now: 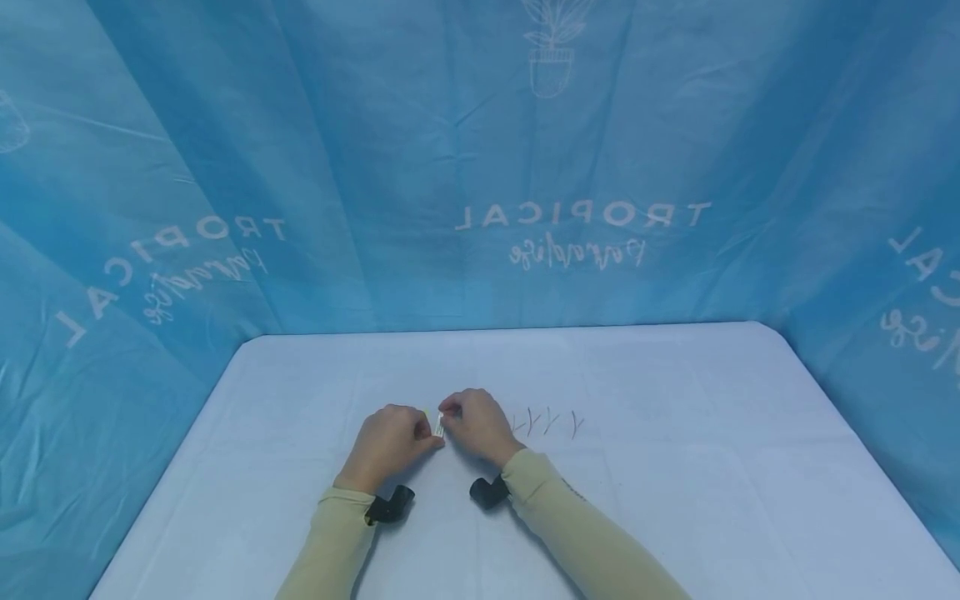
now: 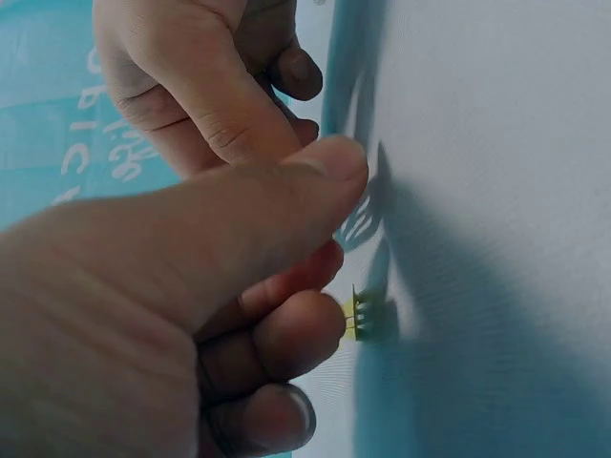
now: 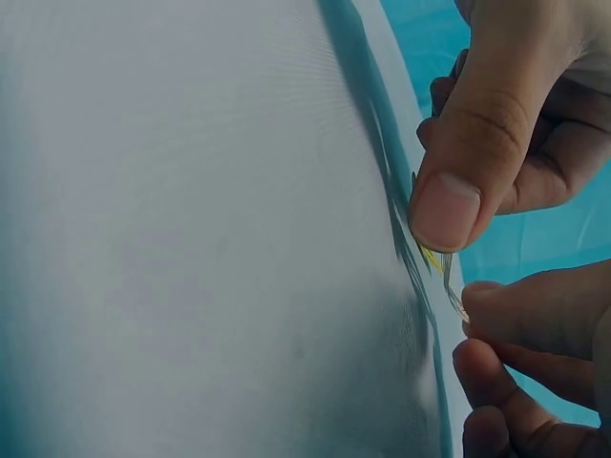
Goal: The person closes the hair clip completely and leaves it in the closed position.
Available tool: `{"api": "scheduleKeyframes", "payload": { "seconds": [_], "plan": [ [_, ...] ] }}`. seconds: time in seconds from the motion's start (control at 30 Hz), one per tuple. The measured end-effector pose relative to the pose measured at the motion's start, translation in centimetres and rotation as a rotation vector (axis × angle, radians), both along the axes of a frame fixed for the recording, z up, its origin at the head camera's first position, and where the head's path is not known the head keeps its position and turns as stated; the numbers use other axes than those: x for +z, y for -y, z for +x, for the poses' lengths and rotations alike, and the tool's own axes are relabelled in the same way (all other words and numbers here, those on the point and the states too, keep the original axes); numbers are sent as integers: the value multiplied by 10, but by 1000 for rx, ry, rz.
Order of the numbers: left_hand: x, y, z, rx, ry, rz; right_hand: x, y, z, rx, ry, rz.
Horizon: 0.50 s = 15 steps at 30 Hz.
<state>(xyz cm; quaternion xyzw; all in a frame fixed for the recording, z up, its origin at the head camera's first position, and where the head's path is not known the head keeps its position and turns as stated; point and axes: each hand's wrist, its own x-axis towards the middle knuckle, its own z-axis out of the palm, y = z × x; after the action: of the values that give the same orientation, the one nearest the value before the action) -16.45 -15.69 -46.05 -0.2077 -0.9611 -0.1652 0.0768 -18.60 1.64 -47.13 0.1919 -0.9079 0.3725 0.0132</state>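
Observation:
A small bundle of thin, pale, wire-like strands (image 1: 439, 426) spans the gap between the two hands, just above the white table. My left hand (image 1: 388, 443) pinches its near end between thumb and fingertips. The far end is pinched by my right hand (image 1: 478, 423), whose thumb (image 3: 449, 212) hides that part in the right wrist view. There the strands (image 3: 452, 284) look slightly bent; their exact kind cannot be told. Behind the left fingertips lies a small yellow piece with dark teeth-like parts (image 2: 361, 315), mostly hidden in the head view.
Several thin dark Y-shaped pieces (image 1: 547, 422) lie in a row on the table (image 1: 675, 500), right of my right hand. Blue printed curtains (image 1: 420, 167) hang behind the table and at both sides. A black camera (image 1: 392, 505) sits at each wrist.

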Motion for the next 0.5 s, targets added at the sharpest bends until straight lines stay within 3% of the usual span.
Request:
{"api": "scheduleKeyframes", "payload": {
  "seconds": [0.5],
  "plan": [
    [-4, 1, -3, 54, 78, 7, -2, 7, 0, -3, 20, 123]
  ]
}}
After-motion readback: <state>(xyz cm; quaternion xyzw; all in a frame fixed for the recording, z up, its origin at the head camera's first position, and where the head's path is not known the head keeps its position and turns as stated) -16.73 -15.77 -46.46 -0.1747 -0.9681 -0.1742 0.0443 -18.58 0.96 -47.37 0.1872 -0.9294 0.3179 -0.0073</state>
